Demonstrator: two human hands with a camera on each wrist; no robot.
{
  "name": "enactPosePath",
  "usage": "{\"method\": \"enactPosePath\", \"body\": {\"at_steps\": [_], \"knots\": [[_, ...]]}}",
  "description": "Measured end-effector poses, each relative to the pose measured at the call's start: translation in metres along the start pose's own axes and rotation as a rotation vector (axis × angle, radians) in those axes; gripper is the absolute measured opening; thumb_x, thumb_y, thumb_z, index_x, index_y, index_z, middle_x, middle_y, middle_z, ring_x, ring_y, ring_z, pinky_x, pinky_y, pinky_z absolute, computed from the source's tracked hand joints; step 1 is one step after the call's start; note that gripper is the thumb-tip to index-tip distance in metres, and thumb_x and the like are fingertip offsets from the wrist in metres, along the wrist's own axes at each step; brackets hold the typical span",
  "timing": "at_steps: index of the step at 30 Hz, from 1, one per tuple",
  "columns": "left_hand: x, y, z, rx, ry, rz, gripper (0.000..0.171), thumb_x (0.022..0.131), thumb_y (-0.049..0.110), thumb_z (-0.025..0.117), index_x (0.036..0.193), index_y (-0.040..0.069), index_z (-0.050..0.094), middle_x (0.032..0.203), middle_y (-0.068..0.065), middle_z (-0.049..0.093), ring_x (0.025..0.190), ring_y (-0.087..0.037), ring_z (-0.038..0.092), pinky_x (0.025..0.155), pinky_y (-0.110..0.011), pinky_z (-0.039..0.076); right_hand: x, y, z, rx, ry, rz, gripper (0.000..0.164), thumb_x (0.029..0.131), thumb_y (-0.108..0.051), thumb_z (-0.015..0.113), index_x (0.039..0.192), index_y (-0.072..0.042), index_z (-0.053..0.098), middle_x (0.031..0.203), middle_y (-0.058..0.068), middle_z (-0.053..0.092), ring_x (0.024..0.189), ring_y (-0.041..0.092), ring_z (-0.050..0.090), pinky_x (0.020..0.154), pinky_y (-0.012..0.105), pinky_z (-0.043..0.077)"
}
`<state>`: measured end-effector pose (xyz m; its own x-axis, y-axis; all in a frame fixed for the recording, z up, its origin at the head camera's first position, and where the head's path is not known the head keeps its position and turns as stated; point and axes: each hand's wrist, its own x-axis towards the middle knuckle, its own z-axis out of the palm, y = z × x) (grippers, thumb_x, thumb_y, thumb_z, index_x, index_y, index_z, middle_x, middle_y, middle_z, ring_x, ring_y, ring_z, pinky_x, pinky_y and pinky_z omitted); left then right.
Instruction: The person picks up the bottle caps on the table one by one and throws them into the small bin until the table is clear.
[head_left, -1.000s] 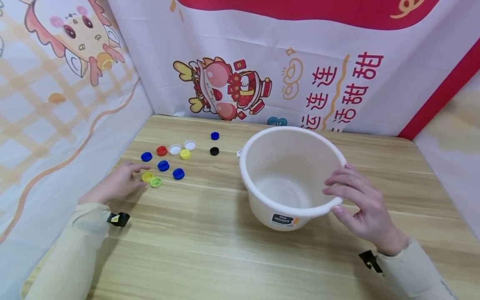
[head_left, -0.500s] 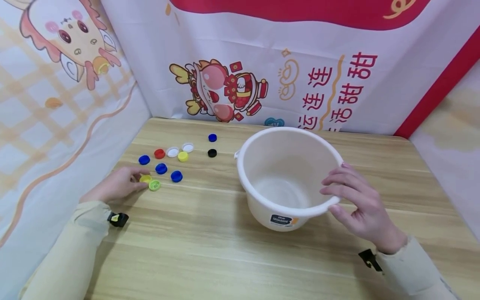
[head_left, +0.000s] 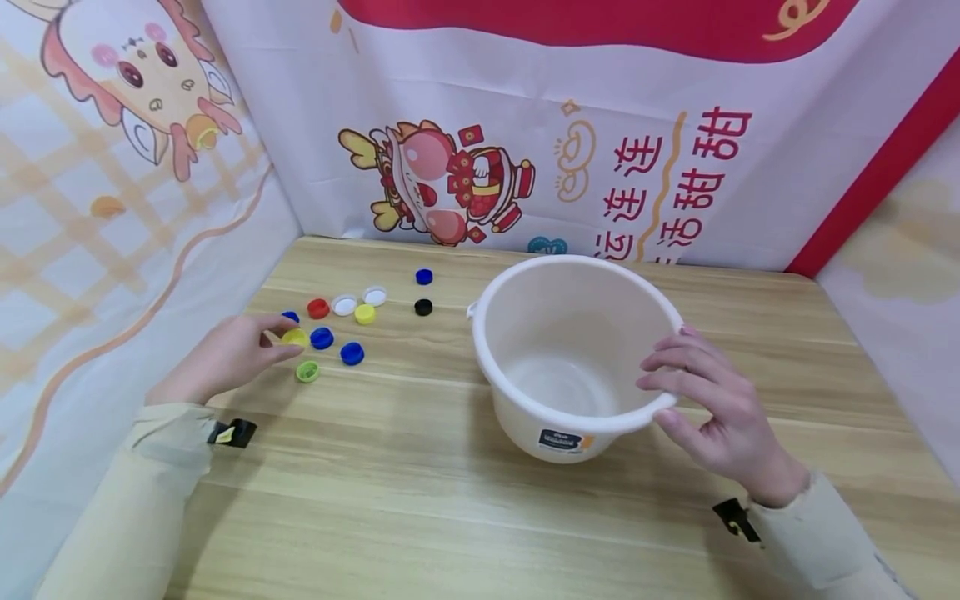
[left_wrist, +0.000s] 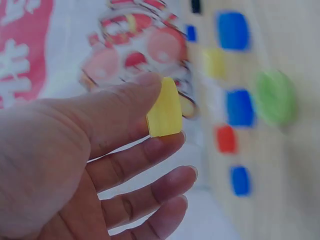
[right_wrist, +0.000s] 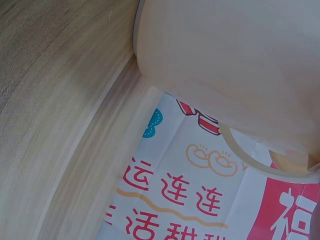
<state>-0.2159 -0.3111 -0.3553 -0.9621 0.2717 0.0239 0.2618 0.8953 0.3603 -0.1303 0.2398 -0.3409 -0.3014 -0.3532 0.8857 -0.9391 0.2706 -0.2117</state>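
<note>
My left hand [head_left: 232, 354] pinches a yellow bottle cap [left_wrist: 167, 107] between thumb and fingers, lifted off the table in the left wrist view. Close by on the table lie a light green cap [head_left: 307, 372] and a blue cap [head_left: 322, 337]; another blue cap [head_left: 290, 317] is partly hidden behind the fingers. At the right, my right hand [head_left: 716, 408] grips the rim of a white plastic bucket [head_left: 525, 408], thumb outside and fingers over the inner side. The bucket stands upright, and its visible inside holds nothing.
More caps lie left of the bucket: a red cap [head_left: 318, 308], white caps [head_left: 344, 305], a second yellow cap [head_left: 364, 314], a black cap [head_left: 423, 307] and further blue caps [head_left: 352, 353]. Printed cloth walls [head_left: 450, 75] border the wooden table [head_left: 420, 500] at the back and sides.
My left hand has closed on the yellow cap beside the green one and lifted it up from the table. The green cap stays put. My right hand keeps its hold on the bucket rim.
</note>
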Motion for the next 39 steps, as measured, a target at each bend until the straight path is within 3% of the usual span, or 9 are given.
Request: {"method": "enactPosePath", "body": {"at_steps": [7,13,18,24,30,39], "knots": [[-0.002,0.068,-0.024,0.021,0.099,0.135,0.04,0.091,0.028,0.074,0.124,0.007,0.067,0.1,-0.006,0.07,0.081,-0.02,0.06,0.066,-0.038,0.049,-0.001,0.0,-0.001,-0.005,-0.008,0.009,0.042,0.097,-0.035,0.064,0.087,0.004,0.072,0.092,0.021,0.067,0.103,0.03,0.058,0.112,0.047,0.032],[-0.007,0.131,-0.036,0.053,0.228,0.348,0.039,0.086,0.021,0.079,0.122,0.007,0.069,0.105,-0.008,0.071,0.084,-0.021,0.061,0.065,-0.037,0.05,-0.001,0.0,-0.001,-0.003,-0.001,0.001,0.042,0.097,-0.035,0.064,0.087,0.005,0.072,0.091,0.022,0.066,0.103,0.03,0.058,0.111,0.048,0.033],[-0.005,0.17,-0.038,0.035,0.291,0.511,0.039,0.085,0.021,0.081,0.12,0.007,0.071,0.111,-0.008,0.072,0.09,-0.024,0.066,0.073,-0.041,0.055,-0.002,0.0,-0.001,-0.006,-0.004,0.002,0.042,0.097,-0.036,0.064,0.087,0.005,0.073,0.091,0.022,0.066,0.104,0.029,0.058,0.111,0.047,0.033],[0.003,0.211,-0.039,0.035,0.249,0.588,0.044,0.086,0.029,0.079,0.123,0.007,0.069,0.118,-0.008,0.07,0.107,-0.025,0.065,0.089,-0.042,0.054,-0.001,0.0,-0.001,-0.006,-0.006,-0.002,0.043,0.097,-0.036,0.064,0.087,0.005,0.072,0.091,0.022,0.066,0.103,0.029,0.058,0.111,0.047,0.033],[0.018,0.245,-0.035,0.031,0.138,0.617,0.047,0.087,0.033,0.077,0.127,0.01,0.067,0.125,-0.007,0.067,0.116,-0.023,0.061,0.093,-0.042,0.052,0.0,-0.001,-0.003,-0.014,-0.014,-0.002,0.042,0.097,-0.036,0.064,0.087,0.004,0.072,0.091,0.021,0.066,0.102,0.029,0.058,0.112,0.048,0.032],[0.043,0.272,-0.028,0.036,-0.012,0.628,0.046,0.087,0.032,0.077,0.127,0.012,0.068,0.121,-0.005,0.067,0.11,-0.02,0.061,0.094,-0.037,0.051,-0.003,0.001,-0.006,-0.037,-0.052,0.019,0.041,0.097,-0.037,0.063,0.09,0.002,0.073,0.093,0.019,0.067,0.101,0.032,0.058,0.113,0.048,0.031]]}}
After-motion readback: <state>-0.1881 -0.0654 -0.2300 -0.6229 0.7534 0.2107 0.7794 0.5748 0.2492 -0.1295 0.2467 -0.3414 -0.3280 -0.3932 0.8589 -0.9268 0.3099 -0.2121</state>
